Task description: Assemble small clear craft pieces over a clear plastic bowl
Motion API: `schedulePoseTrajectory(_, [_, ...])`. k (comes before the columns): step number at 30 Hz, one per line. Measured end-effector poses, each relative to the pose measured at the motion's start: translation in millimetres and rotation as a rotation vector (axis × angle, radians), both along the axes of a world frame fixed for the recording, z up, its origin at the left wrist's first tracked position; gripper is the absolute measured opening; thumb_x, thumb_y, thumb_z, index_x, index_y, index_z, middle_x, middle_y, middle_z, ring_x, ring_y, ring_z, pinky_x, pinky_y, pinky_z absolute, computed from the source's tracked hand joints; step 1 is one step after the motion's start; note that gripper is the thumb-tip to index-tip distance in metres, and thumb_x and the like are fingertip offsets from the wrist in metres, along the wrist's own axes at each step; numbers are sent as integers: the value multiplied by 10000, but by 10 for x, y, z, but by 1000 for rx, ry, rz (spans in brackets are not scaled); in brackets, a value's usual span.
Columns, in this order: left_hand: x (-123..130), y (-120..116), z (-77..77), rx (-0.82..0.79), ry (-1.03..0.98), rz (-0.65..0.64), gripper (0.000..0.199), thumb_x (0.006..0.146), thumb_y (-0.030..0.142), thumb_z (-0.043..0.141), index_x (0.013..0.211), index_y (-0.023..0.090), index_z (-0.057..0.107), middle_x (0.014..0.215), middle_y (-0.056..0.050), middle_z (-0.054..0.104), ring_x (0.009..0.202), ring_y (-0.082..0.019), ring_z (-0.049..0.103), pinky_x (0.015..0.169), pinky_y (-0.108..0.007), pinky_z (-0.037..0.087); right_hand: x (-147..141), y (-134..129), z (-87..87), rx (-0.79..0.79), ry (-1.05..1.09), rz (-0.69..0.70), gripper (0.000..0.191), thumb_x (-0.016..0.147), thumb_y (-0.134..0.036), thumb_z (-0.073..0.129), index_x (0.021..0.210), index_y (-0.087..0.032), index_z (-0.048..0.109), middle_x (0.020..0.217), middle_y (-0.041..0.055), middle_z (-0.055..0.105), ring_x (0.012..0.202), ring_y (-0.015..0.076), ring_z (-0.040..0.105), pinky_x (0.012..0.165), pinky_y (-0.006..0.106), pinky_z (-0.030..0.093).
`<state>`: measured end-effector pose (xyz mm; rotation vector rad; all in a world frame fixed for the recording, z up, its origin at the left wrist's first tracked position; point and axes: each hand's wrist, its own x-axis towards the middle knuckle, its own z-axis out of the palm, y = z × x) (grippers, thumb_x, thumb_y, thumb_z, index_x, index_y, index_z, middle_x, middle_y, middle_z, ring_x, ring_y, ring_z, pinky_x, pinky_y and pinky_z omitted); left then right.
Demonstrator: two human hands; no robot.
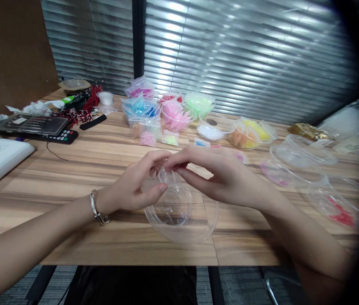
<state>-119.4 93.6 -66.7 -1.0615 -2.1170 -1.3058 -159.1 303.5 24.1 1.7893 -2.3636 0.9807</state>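
Both hands meet over a round clear plastic bowl near the table's front edge. My left hand, with a silver bracelet at the wrist, curls its fingers around a small clear plastic piece. From the right, my right hand reaches over with thumb and fingertips closed at the top of this piece. Its exact shape is partly hidden by the fingers. Inside the bowl are a smaller clear round shape and some thin transparent bits.
Tubs and bags of coloured pieces, among them a pink tub, stand at the back. More clear bowls are at the right. A white box, a remote and red-black wires lie left. Blinds hang behind.
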Motion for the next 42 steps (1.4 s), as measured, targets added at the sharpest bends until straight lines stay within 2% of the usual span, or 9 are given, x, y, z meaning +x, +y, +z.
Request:
schedulePoseTrajectory(9, [-14,0,13,23,-31,-60,542,881,320,551,1376,183,379,1182,-92,548,1032,-166,546,885,-276,459,5,-2,-24,3,-92,45,250,914,-140,540,1155,-162,601,1067,43,654,946,127,604,819,254,490])
schedulePoseTrajectory(20, [-3,-13,-9,5,-67,-47,519,886,352,533,1355,187,383,1144,-108,564,983,-191,565,812,-307,486,-10,-15,-21,-45,-85,48,160,919,-188,571,1068,-158,620,1017,37,654,918,119,603,814,259,494])
schedulePoseTrajectory(36, [0,0,10,-7,-5,-6,518,896,367,516,1359,178,382,1091,-105,578,880,-158,564,706,-258,477,-31,-20,-68,-48,-121,56,100,933,-188,545,997,-149,611,950,43,638,866,125,591,754,262,477])
schedulePoseTrajectory(42, [-8,-7,-4,-13,1,-8,545,896,361,518,1388,190,357,1138,-104,566,934,-167,573,764,-271,490,-40,-18,-78,-40,-115,96,87,941,-154,521,940,-146,608,939,46,624,883,131,575,767,267,469])
